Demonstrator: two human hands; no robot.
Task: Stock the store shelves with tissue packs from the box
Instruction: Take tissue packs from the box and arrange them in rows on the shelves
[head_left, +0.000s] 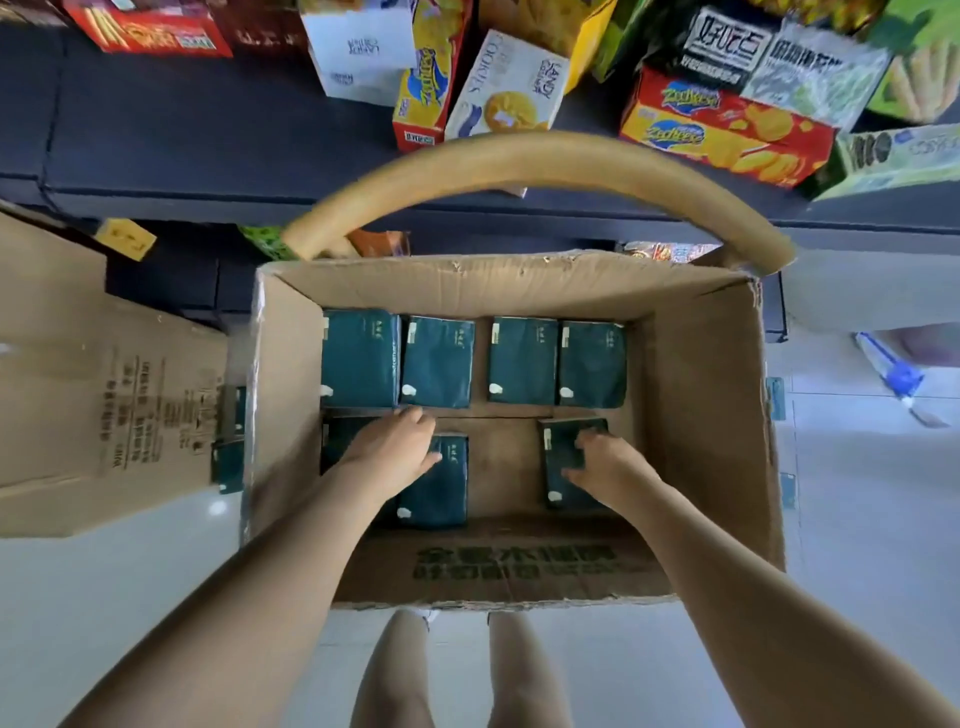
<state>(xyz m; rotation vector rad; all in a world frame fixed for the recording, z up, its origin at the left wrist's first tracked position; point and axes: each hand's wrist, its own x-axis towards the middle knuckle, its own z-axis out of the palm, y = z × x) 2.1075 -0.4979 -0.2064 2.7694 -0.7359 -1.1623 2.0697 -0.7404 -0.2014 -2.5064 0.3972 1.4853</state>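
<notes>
An open cardboard box (696, 415) stands on the floor below me with several dark green tissue packs lying flat in it. A row of packs (522, 361) lines its far side. My left hand (395, 441) reaches down onto two near-left packs (436, 483), fingers spread over them; whether it grips one is unclear. My right hand (608, 462) holds a single pack (563, 447) at the near right, thumb and fingers around its edges.
A dark store shelf (182, 140) runs across the top with biscuit and snack boxes (722, 130). A second cardboard box (104, 389) stands at the left with green packs beside it. The floor is white tile. My legs show below the box.
</notes>
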